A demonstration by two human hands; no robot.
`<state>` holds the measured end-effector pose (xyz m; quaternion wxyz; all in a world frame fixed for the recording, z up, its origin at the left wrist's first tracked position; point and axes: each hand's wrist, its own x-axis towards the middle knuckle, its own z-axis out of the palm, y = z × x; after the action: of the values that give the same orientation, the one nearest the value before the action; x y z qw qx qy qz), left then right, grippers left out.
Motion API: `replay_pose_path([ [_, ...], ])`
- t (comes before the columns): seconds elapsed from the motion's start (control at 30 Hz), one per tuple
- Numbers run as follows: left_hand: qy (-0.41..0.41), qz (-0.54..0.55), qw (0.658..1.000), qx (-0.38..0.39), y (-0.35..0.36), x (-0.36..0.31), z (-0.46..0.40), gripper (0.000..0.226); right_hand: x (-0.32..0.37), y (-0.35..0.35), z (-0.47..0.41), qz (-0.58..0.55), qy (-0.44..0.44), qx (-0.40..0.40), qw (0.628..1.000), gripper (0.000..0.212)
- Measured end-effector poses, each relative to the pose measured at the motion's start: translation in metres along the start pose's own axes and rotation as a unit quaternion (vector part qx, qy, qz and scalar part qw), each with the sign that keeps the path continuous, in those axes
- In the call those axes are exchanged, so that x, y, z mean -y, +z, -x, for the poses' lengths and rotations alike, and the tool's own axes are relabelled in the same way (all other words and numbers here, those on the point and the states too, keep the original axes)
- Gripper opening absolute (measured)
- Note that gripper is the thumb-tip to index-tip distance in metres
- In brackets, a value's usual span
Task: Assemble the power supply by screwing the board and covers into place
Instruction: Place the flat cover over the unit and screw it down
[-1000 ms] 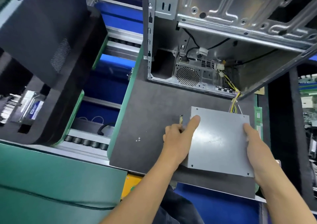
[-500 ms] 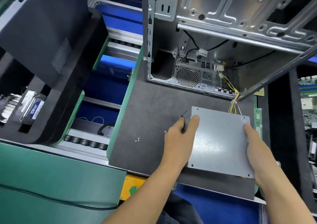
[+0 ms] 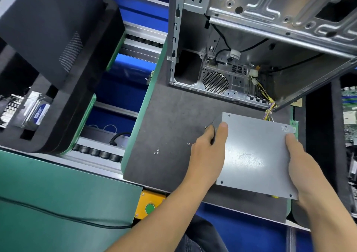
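Left hand (image 3: 207, 147) and right hand (image 3: 305, 161) grip power supply (image 3: 255, 155); wires enter case (image 3: 222, 81)

We can make out only a "WD" logo on the blue label (image 3: 39, 112) of the hard drive (image 3: 31, 109) at far left; its smaller print is too blurred for us to read.

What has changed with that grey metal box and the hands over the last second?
The left hand has slid a little down the left edge of the grey power supply, thumb on top, and the box looks slightly turned. The right hand keeps gripping the right edge. The open computer case and loose screws on the dark mat stayed put.
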<state>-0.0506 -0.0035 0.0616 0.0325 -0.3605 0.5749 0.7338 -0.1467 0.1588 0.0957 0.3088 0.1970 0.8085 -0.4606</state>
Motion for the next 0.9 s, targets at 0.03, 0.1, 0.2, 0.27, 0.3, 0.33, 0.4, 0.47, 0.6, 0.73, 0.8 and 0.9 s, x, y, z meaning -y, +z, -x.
replay_pose_path([
  [0.03,0.004,0.008,1.0,0.0,0.001,0.001,-0.001,0.023,0.002,-0.001,0.002,-0.004,-0.004,0.0,1.0,0.042],
  [0.1,0.009,0.033,0.999,0.008,0.004,-0.001,0.002,0.026,0.005,-0.002,0.003,-0.012,-0.006,-0.005,1.0,0.044],
  [0.2,0.005,0.045,0.999,0.01,0.007,-0.006,0.007,0.023,0.005,-0.003,0.003,-0.005,-0.004,-0.014,1.0,0.051],
  [0.27,-0.013,0.041,0.999,0.01,0.008,-0.014,0.011,0.018,0.004,-0.002,0.004,-0.006,-0.013,-0.022,1.0,0.051],
  [0.3,-0.009,0.034,0.999,0.013,0.009,-0.015,0.011,0.03,0.004,-0.003,0.004,-0.009,-0.017,-0.025,0.999,0.048],
  [0.33,0.005,0.03,0.999,0.013,0.009,-0.015,0.012,0.044,0.005,-0.003,0.004,-0.012,-0.02,-0.028,0.999,0.045],
  [0.4,0.018,0.02,1.0,0.007,0.011,-0.017,0.012,0.059,0.006,-0.002,0.007,-0.013,-0.021,-0.028,0.999,0.043],
  [0.47,0.017,0.02,1.0,0.0,0.012,-0.02,0.014,0.061,0.008,-0.003,0.008,-0.009,-0.02,-0.029,0.999,0.044],
  [0.6,0.011,0.022,1.0,-0.007,0.013,-0.019,0.018,0.066,0.008,-0.003,0.011,0.001,-0.025,-0.039,0.999,0.043],
  [0.73,0.025,0.028,0.999,-0.015,0.014,-0.018,0.022,0.063,0.009,0.0,0.014,0.008,-0.02,-0.037,0.999,0.043],
  [0.8,0.036,0.03,0.999,-0.022,0.013,-0.018,0.023,0.06,0.01,0.001,0.016,0.01,-0.02,-0.038,0.999,0.044],
  [0.9,0.034,0.039,0.998,-0.029,0.014,-0.019,0.024,0.056,0.012,0.001,0.016,0.004,-0.018,-0.046,0.999,0.044],
])
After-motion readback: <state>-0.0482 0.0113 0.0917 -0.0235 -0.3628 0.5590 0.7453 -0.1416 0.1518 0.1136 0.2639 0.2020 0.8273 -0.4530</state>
